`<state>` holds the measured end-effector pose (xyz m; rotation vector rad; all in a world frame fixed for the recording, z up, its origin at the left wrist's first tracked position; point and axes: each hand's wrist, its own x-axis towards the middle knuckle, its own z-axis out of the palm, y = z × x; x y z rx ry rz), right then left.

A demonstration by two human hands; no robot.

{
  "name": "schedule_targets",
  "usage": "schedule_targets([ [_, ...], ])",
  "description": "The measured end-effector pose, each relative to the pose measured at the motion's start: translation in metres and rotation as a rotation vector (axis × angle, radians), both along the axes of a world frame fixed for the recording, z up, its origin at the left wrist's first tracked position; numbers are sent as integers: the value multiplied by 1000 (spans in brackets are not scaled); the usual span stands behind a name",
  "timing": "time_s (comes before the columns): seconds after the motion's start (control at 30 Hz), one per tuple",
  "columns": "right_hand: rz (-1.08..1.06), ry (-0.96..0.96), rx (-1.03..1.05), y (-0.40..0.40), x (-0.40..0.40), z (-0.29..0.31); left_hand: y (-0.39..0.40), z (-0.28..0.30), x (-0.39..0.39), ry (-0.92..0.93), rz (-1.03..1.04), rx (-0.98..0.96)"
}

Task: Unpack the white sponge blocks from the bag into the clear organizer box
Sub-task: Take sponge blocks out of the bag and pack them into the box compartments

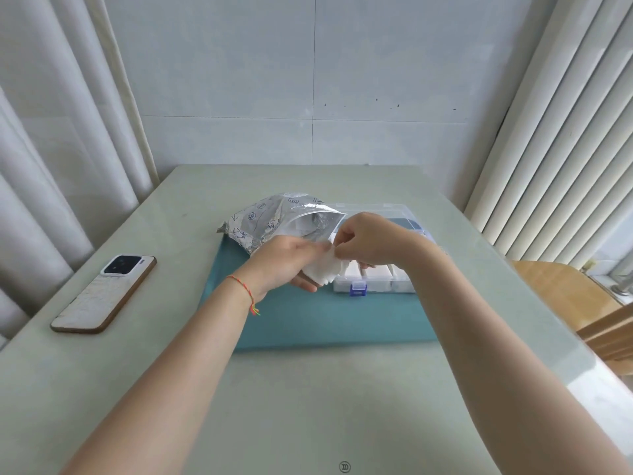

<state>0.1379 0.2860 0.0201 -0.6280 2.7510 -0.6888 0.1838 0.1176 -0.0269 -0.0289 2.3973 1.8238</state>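
The left hand (284, 265) grips a stack of white sponge blocks (323, 269), count unclear; the right hand (366, 240) pinches the top one. Behind lies one bag (274, 217), beside one clear box (376, 282) holding several blocks, on one mat (329, 323).

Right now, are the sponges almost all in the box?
Some are: white blocks already fill the front compartments of the box. The left hand holds a stack of sponges while the right hand pinches one off the top. The bag lies open behind, but how many are left inside it cannot be seen.
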Motion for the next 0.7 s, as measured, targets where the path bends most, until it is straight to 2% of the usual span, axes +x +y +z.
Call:
schedule_targets([
  [0.07, 20, -7, -1, 1, -1, -1, 1, 0, 3, 46, -1, -10],
  [0.2, 11, -13, -168, 16, -2, 3, -7, -8, 0, 65, 202, 47],
  [0.27, 44, -53, -330, 23, 0, 7, -10, -8, -1, 15, 245, 166],
  [0.33, 118, -129, -474, 25, 3, 8, -8, -4, 1, -73, 219, 403],
  [0.43, 157, -82, -440, 17, 5, 5, -1, 2, 5, -202, 130, 709],
  [0.5, 130, -27, -383, 11, 8, 4, 1, 1, 6, -231, 104, 811],
  [0.57, 101, 17, -333, 7, 9, 3, 1, -1, 7, -223, 84, 834],
  [0.7, 101, 44, -262, 0, 15, 1, 3, -3, 8, -181, 86, 763],
])
